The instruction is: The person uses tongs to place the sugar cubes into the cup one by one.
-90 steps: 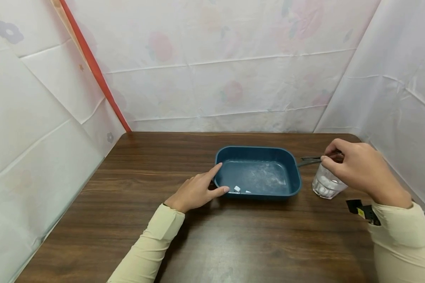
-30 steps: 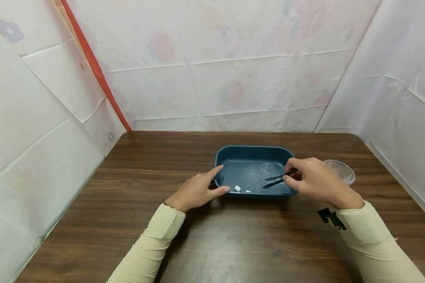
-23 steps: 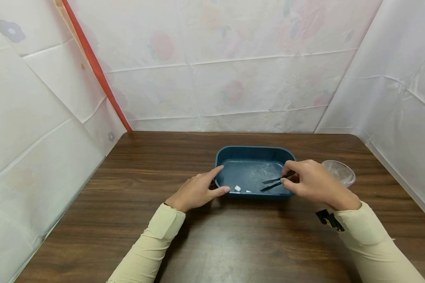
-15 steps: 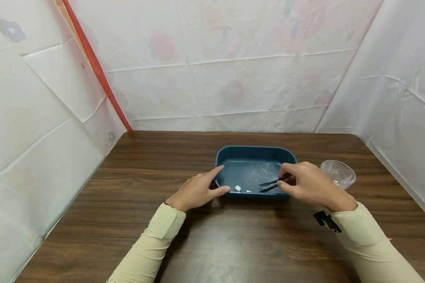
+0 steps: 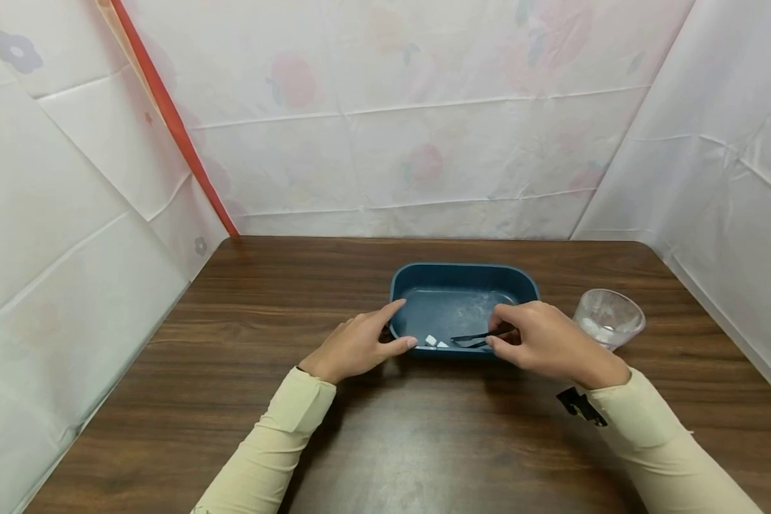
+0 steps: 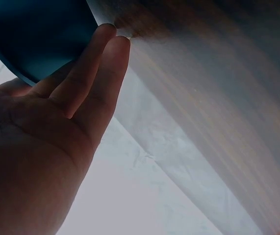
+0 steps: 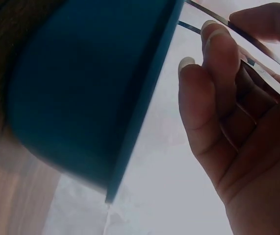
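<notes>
We see the left hand [image 5: 358,345] at the left end of a blue tray [image 5: 452,310]; its fingers are extended and relaxed, the thumb and index finger touch the rim, and it does not grip anything. With the right hand [image 5: 540,339], the fingers are curled, and they pinch a pair of dark tweezers [image 5: 469,338] whose two arms stand a little apart. We find the tips of the tweezers inside the tray, low at its near side. Just beside them are two small white pieces [image 5: 430,340], near the left thumb; we cannot tell if the tips touch the closer one. To the right of the tray we notice a clear glass [image 5: 617,312], partly behind the right wrist, with white pieces at its bottom. The tray and the glass both stand on a brown wooden table [image 5: 244,335]
</notes>
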A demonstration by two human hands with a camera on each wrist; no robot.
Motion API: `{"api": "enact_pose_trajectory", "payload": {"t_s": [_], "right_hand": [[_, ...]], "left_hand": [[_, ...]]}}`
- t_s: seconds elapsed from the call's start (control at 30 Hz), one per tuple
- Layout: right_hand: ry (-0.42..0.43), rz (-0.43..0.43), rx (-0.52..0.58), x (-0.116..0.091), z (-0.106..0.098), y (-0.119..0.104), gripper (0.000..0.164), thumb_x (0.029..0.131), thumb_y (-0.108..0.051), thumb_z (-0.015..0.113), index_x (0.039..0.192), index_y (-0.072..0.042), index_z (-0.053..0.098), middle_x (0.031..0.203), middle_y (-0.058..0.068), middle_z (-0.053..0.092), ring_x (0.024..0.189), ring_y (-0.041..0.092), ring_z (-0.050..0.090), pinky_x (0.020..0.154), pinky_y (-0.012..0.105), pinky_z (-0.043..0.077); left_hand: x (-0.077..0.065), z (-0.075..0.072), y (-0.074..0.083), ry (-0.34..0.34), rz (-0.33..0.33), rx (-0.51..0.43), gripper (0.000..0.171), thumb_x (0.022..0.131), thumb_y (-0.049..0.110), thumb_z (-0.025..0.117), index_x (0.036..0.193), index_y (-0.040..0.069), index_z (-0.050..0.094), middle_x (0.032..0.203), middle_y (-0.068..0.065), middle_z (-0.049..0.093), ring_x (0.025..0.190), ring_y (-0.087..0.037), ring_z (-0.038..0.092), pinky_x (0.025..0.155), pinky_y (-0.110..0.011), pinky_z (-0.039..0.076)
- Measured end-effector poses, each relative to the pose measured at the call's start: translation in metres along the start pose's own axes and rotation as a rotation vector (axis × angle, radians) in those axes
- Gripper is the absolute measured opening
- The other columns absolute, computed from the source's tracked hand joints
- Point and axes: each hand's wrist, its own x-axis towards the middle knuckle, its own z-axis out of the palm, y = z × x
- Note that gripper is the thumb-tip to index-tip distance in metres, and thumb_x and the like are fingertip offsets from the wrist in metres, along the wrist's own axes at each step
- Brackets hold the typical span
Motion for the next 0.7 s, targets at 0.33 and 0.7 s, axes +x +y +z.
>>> {"api": "enact_pose_trajectory", "payload": {"t_s": [0.33,0.7], "right_hand": [[0.018,-0.059,-0.042,0.003,0.011,-0.004,0.007,0.093,-0.022,0.072,0.093,-0.024,0.065,0.077,-0.019,0.058,0.065,-0.003,0.051,0.060,0.027,0.047],[0.069,-0.095,-0.066,0.004,0.021,-0.006,0.007,0.093,-0.021,0.074,0.097,-0.021,0.068,0.073,-0.019,0.056,0.061,-0.004,0.048,0.056,0.025,0.044]], "left_hand": [[0.000,0.000,0.000,0.003,-0.002,-0.007,0.084,0.093,0.067,0.055,0.160,0.021,0.031,0.148,-0.007,0.052,0.124,-0.022,0.058,0.101,-0.046,0.047],[0.000,0.000,0.000,0.000,-0.011,0.004,0.083,0.094,0.066,0.055,0.160,0.022,0.031,0.150,-0.004,0.050,0.129,-0.022,0.055,0.102,-0.046,0.046]]}}
